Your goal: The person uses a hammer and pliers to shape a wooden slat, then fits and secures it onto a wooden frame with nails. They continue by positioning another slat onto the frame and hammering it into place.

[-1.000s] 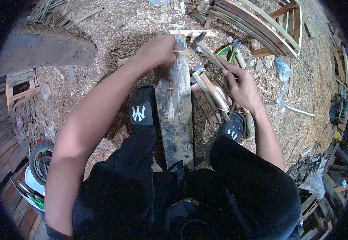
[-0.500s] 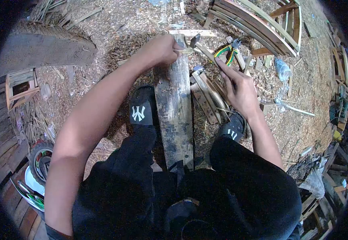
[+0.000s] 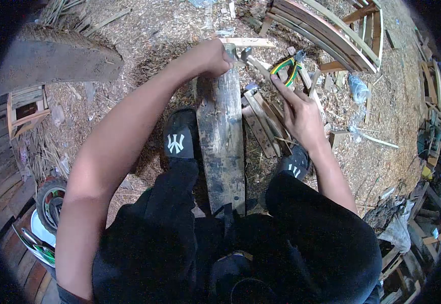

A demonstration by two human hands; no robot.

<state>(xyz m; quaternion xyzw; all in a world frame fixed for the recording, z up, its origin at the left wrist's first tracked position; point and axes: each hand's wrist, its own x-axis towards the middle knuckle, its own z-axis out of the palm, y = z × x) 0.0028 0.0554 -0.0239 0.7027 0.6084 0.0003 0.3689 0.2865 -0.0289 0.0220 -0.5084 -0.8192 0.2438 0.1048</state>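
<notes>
My left hand (image 3: 214, 59) is closed at the far end of a worn wooden plank (image 3: 223, 137); whatever its fingers pinch is too small to make out. My right hand (image 3: 301, 114) grips the handle of a hammer (image 3: 255, 62), index finger stretched along it. The hammer's head is beside the plank's far end, close to my left hand. Green and yellow pliers (image 3: 292, 69) lie just beyond my right hand. Small wooden pieces (image 3: 263, 121) are stacked on the ground right of the plank.
A curved slatted wooden piece (image 3: 327, 33) stands at the upper right, near a crumpled plastic bottle (image 3: 358, 89). At the upper left lies a thick timber (image 3: 58, 61). A wheel (image 3: 51, 205) and a white container (image 3: 39, 230) are at the lower left. My feet flank the plank.
My right hand and the hammer have shifted slightly, with the hammer's head a little lower. My left hand has turned slightly and remains at the plank's far end.
</notes>
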